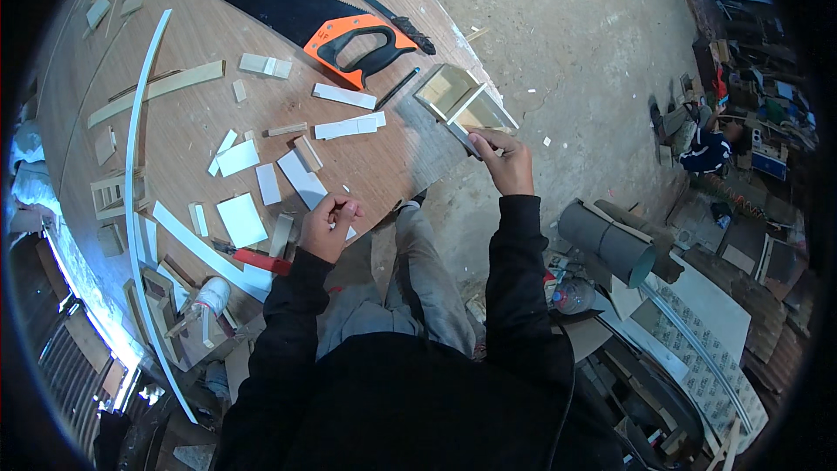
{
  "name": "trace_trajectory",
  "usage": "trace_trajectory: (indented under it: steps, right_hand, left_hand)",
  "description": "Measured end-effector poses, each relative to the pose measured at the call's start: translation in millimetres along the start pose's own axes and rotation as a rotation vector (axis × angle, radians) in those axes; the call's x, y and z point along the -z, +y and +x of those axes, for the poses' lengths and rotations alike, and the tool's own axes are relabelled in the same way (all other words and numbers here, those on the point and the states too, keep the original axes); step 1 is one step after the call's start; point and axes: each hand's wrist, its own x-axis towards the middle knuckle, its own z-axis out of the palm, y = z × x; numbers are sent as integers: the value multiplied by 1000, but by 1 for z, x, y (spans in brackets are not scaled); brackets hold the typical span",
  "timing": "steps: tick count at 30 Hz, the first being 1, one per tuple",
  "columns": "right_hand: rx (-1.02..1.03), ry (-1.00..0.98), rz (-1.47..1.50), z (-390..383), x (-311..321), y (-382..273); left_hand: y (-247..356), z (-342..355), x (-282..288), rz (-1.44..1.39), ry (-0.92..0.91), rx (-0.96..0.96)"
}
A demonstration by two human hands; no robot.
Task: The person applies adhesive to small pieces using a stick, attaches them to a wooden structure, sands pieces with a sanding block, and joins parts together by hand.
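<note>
At the table's right edge, my right hand (506,164) pinches the near corner of a small wooden box (452,85), open on top with a divider across it. My left hand (329,225) is closed with its fingers curled, above the near edge of the table; whatever it may hold is too small to make out. Close to that hand lie a white strip (302,180), a small wood block (308,154) and a red-handled utility knife (261,261). A dark pencil (398,89) rests just left of the box.
A handsaw (340,39) with an orange and black handle and a thin dark blade tool (370,2) lie at the back of the table (288,26). White pieces and a long bent strip (132,174) cover the left. A grey roll (606,242) stands right; another person (704,150) sits farther off.
</note>
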Motion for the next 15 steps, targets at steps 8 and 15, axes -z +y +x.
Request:
trace_trajectory:
  steps: [8, 15]
  right_hand:
    - [-17, -38, -74, -2, 1, -1]
    - [119, -6, -143, -3, 0, -1]
  left_hand:
    - [-11, 1, -1, 22, 19, 0]
    - [-20, 0, 0, 13, 37, 15]
